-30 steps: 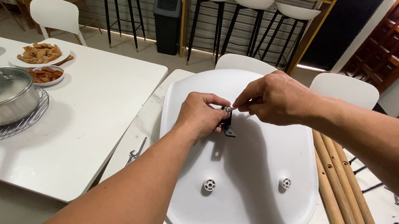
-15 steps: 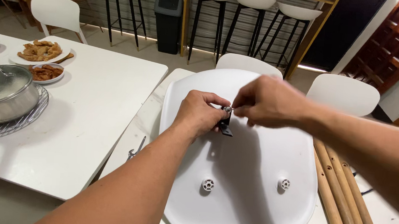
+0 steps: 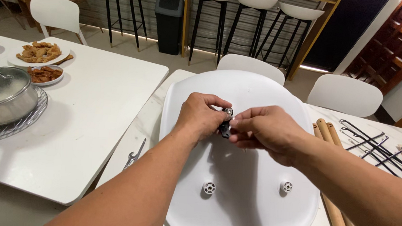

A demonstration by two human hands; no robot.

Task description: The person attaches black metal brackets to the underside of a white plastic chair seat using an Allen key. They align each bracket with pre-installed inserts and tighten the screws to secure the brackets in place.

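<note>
Drew back nearer since earlier: left hand [image 3: 200, 117] and right hand [image 3: 261, 131], fingers curled, pinched small black bracket [image 3: 225, 128] together above upturned white chair seat [image 3: 234, 176], mid-scene.

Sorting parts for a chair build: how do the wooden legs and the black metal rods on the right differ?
The wooden legs are thick, tan and round, lying close together beside the upturned white seat shell. The black metal rods are thin, dark and spread loosely, farther right. Both lie on the marble tabletop, untouched by either hand.
</note>
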